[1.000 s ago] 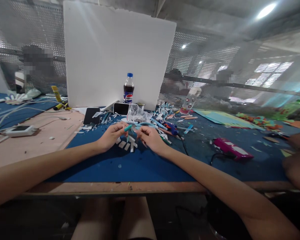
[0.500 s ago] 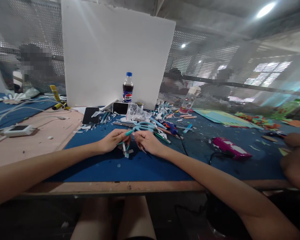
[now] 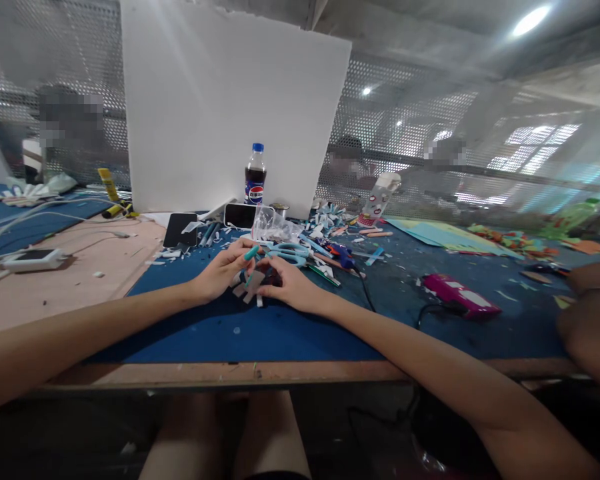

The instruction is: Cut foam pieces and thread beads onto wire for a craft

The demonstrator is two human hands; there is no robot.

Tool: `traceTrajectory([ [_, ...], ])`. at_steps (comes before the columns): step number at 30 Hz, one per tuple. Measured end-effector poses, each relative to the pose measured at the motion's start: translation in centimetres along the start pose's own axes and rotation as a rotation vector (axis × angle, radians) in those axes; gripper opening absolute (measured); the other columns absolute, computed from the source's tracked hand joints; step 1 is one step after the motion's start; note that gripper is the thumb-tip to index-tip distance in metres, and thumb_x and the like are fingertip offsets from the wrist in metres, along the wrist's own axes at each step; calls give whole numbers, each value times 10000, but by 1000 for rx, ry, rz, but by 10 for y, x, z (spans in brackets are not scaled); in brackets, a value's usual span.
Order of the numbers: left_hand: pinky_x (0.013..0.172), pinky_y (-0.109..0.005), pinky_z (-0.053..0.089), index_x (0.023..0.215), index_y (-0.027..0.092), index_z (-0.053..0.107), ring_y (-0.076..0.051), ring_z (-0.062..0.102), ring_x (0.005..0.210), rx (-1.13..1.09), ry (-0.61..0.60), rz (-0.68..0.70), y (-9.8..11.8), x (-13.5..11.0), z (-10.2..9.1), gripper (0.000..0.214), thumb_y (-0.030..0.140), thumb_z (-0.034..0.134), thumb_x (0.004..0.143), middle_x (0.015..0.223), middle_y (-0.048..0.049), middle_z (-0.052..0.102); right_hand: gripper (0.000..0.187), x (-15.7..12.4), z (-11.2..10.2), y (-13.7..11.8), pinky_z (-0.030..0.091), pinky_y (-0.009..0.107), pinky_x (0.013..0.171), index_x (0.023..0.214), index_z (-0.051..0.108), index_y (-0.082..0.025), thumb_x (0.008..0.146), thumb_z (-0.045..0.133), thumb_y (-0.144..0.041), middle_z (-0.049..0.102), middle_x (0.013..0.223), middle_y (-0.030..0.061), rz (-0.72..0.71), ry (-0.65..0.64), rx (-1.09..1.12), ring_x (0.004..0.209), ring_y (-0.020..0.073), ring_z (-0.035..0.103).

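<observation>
My left hand (image 3: 221, 271) is closed on a small teal paper piece (image 3: 251, 253), a rolled-looking end of which sticks up between the fingers. A thin teal strip hangs below it. Opposite, my right hand (image 3: 294, 285) has its thumb apart from its curved fingers; the fingertips are close by the teal piece, and whether they touch it is unclear. Whitish paper scraps (image 3: 253, 283) show beneath and between the hands. Just behind the right hand lie light blue scissors (image 3: 291, 251).
Behind the hands are a crumpled clear bag (image 3: 275, 225), phones (image 3: 181, 230), a cola bottle (image 3: 255, 177) and heaped paper scraps (image 3: 330, 217). A blue glue gun (image 3: 342, 253) trails a cable. On the right are a magenta device (image 3: 460, 295) and another person's arm (image 3: 590, 320).
My right thumb has come away from the fingers, and the hands have tilted. The teal piece has shifted slightly left and up, now pointing more upward in my left hand.
</observation>
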State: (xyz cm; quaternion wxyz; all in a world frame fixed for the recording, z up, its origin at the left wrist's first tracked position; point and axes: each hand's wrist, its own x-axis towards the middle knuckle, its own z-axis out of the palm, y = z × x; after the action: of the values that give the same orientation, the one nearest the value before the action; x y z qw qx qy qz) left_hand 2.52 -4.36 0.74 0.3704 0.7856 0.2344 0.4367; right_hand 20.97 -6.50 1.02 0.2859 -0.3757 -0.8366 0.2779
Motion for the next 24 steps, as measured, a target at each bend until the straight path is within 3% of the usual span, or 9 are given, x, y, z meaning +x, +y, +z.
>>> traceTrajectory([
  [4,835,-347,438,583,159,535,-228,495,987,23,-21,41,0,0,0,525,592,371,831,909,-99,528,210,3,2,10,388,263,632,793,551,-159,753,612,-356,515,734,0,12,32,63,664,128,475],
  [15,874,-372,418,618,155,569,-191,503,930,41,26,90,0,-2,1,471,508,382,869,923,-81,498,358,3,3,7,275,220,492,588,375,-187,717,614,-419,340,525,-67,73,186,72,493,77,319],
  [21,962,-459,285,718,193,667,-221,423,1032,366,-96,235,3,-7,1,476,494,339,884,1051,-82,502,279,0,2,1,287,224,504,609,395,-184,721,573,-366,409,560,-42,84,204,48,535,98,385],
  [24,944,-479,285,735,207,690,-249,380,1073,469,-116,332,3,-8,3,505,523,318,866,1108,-98,492,248,-1,1,-3,274,226,507,603,398,-180,712,565,-327,390,555,-47,72,249,8,530,93,359],
])
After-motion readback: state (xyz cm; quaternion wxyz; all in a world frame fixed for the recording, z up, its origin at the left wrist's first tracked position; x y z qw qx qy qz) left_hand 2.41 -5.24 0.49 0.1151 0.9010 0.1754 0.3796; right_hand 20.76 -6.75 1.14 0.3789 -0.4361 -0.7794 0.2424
